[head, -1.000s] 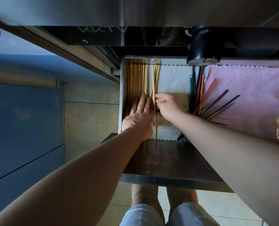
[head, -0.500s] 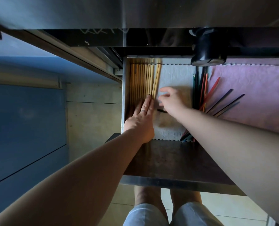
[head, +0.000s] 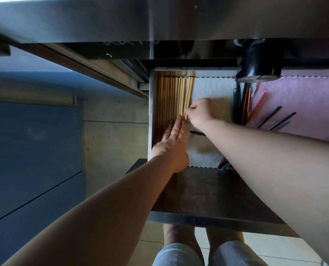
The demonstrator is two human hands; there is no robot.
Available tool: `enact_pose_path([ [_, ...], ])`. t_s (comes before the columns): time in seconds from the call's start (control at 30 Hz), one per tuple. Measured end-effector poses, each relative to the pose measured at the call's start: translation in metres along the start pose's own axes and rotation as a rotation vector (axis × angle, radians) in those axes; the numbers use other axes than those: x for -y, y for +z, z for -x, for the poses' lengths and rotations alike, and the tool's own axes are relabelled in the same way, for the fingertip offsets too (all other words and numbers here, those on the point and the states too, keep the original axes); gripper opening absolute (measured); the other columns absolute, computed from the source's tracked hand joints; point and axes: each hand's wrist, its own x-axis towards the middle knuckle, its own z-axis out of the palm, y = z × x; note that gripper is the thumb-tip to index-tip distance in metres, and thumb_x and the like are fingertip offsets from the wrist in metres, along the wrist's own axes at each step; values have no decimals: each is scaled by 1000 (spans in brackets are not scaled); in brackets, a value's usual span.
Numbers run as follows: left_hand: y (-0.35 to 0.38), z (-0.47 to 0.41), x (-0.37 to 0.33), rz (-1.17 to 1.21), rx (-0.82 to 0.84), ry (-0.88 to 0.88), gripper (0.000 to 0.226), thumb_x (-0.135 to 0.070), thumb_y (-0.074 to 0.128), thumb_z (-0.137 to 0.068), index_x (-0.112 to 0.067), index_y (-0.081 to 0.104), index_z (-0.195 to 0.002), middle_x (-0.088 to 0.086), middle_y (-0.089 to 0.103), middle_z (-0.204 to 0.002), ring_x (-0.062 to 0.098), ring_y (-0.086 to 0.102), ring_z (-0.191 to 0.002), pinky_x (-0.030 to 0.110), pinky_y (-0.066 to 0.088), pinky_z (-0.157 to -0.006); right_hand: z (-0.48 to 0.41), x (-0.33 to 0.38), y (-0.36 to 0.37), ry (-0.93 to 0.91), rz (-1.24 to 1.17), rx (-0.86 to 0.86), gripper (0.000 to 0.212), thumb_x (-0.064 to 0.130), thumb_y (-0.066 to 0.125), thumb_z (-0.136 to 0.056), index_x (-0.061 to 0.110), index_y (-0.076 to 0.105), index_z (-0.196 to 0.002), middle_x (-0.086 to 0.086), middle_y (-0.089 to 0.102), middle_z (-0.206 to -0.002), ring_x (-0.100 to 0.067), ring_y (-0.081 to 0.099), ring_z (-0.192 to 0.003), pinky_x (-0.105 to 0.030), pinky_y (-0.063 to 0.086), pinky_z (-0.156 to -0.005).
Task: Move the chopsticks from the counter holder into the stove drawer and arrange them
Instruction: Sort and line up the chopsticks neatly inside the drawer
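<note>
The open steel drawer (head: pixel 207 221) holds several pale wooden chopsticks (head: pixel 171 96) lying side by side along its left wall. My left hand (head: pixel 171 144) lies flat on their near ends, fingers together, a ring on one finger. My right hand (head: pixel 200 112) pinches the two rightmost wooden chopsticks (head: pixel 188 96), which sit slightly apart from the row. A white liner (head: pixel 211 89) covers the drawer floor under them. A single dark chopstick (head: pixel 197 133) lies crosswise beneath my right wrist.
Several coloured chopsticks (head: pixel 256 110), red, green and dark, fan out on a pink cloth (head: pixel 304 96) at the drawer's right. A black knob (head: pixel 258 68) hangs over the drawer's back edge. Blue cabinet fronts (head: pixel 31 150) stand at left. My legs show below the drawer.
My right hand moved left and closed on the rightmost wooden chopsticks, bringing them against the row. My left hand stayed flat on the near ends.
</note>
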Motion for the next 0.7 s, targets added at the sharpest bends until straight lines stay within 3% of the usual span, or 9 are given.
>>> enact_pose_path([
  [0.13,2,1,-2,24,-1,-19,89,-13,44,-94,-24,-28,-147,-15,-46,-146,13,-26,-144,52,24,-115,-2,3,1,8,70,-16,17,14,62,-89,8,64,-73,-3,50,-59,-13,42,-46,-17,30,-44],
  [0.2,1,0,-1,40,-9,-4,91,-15,45,-94,-25,-29,-147,-16,-46,-146,12,-26,-143,50,21,-116,-3,4,0,11,128,-22,17,17,62,-87,10,55,-73,-4,48,-61,-20,48,-55,-20,35,-50],
  [0.3,1,0,2,39,0,16,93,-16,47,-94,-25,-29,-147,-17,-46,-145,11,-26,-142,47,18,-115,-4,5,-3,-18,263,-20,20,24,65,-88,12,55,-76,-6,55,-73,-23,54,-66,-20,33,-49],
  [0.47,1,-2,4,30,29,24,92,-16,48,-94,-24,-26,-149,-17,-46,-145,11,-28,-142,47,16,-116,-5,9,-5,-53,324,-62,19,27,62,-91,11,64,-81,-7,62,-80,-26,61,-75,-30,52,-69],
  [0.57,-1,-1,2,37,37,27,91,-14,47,-94,-25,-26,-149,-17,-46,-146,12,-29,-142,49,15,-117,-5,4,-8,-53,312,-50,21,25,62,-91,12,58,-75,-6,56,-71,-24,55,-68,-24,44,-60],
  [0.7,-1,2,-1,18,-22,-39,88,-14,46,-96,-24,-23,-150,-19,-44,-147,14,-18,-146,49,29,-111,-4,0,-7,-44,234,-21,43,16,61,-89,14,39,-52,1,34,-50,-14,36,-46,-21,26,-44],
])
